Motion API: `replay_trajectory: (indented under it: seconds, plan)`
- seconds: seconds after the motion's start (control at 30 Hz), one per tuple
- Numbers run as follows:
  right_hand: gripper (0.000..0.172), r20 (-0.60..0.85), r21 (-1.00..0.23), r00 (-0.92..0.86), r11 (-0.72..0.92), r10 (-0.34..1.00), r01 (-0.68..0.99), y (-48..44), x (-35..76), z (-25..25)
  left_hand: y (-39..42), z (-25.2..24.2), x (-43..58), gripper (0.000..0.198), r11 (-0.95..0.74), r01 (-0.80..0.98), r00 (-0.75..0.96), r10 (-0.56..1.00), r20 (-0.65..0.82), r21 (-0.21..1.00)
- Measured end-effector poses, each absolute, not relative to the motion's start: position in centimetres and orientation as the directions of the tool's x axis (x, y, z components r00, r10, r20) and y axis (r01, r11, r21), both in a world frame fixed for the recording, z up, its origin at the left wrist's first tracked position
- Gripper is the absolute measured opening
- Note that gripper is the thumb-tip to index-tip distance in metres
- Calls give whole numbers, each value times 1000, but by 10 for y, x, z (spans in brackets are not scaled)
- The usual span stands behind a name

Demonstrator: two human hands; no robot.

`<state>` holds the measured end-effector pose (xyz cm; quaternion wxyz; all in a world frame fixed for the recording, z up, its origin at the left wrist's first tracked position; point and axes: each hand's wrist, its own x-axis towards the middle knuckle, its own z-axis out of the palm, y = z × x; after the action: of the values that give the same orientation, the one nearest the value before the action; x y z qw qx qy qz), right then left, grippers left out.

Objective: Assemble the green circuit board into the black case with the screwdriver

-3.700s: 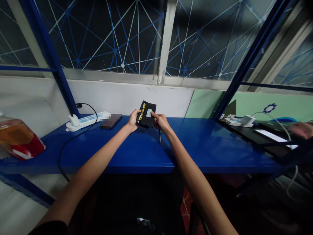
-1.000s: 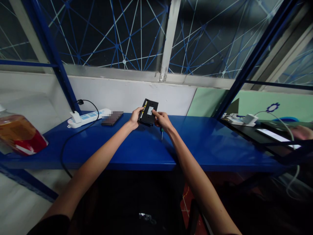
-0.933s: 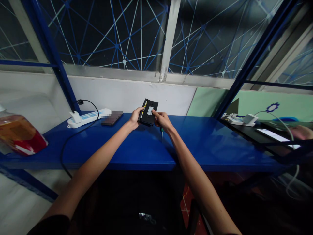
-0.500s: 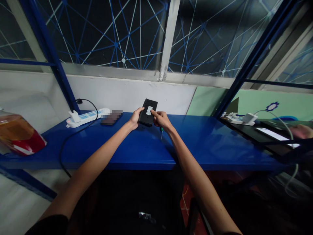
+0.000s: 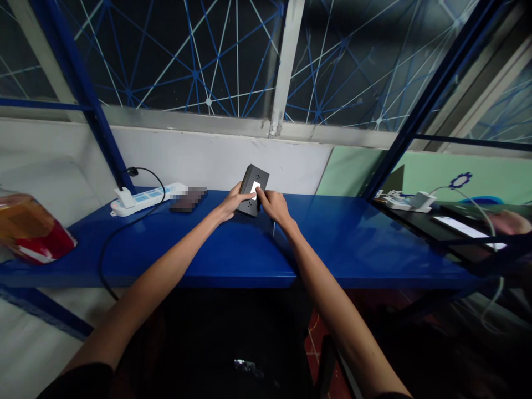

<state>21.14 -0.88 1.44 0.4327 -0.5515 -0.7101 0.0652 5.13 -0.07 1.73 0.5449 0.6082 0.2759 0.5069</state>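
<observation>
The black box (image 5: 254, 174) is tilted up on edge at the back of the blue table (image 5: 233, 255), its white label (image 5: 255, 187) facing me. My left hand (image 5: 230, 203) clamps the box from 9 o'clock, and my right hand (image 5: 271, 205) grips it from 3 o'clock with a fingertip on the label. A power strip (image 5: 145, 198) lies well off at 9 o'clock, and another person's hand (image 5: 505, 221) is far off at 3 o'clock.

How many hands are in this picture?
3. The left hand and right hand hold the black box over the blue bench; another person's hand shows at the far right edge.
</observation>
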Motion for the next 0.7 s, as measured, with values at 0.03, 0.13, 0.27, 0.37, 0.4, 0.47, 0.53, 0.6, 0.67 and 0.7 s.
replay_trajectory:
  seconds: [0.03,0.13,0.27,0.37,0.4,0.47,0.53,0.6,0.67,0.7]
  plan:
    - [60,530,-599,-15,387,848,701,-8,211,15,-1,18,51,39,-291,-199,323,882,343,936]
    - [64,448,-715,-38,384,893,584,-9,209,17,1,19,51,37,-410,-122,285,858,428,904]
    - [62,338,-842,-126,360,933,402,-13,207,19,3,18,52,37,-529,-28,254,817,518,848]
    - [55,332,-860,-177,374,927,347,-15,206,17,1,17,53,37,-555,8,261,804,534,832]
    - [53,335,-859,-186,380,924,342,-14,206,16,0,17,54,39,-557,22,267,803,532,830]
    - [49,332,-862,-193,380,923,335,-13,206,15,-4,18,54,47,-573,57,278,796,538,818]
    - [45,336,-869,-185,380,923,316,-13,205,13,-8,20,55,54,-601,90,289,779,556,794]
    - [43,357,-870,-173,394,918,296,-13,204,14,-11,22,55,56,-619,100,286,768,573,779]
    - [44,386,-869,-130,407,914,282,-14,204,17,-13,24,55,55,-620,92,272,769,579,780]
    - [46,393,-873,-95,404,914,274,-15,205,18,-13,24,55,54,-619,92,272,769,578,780]
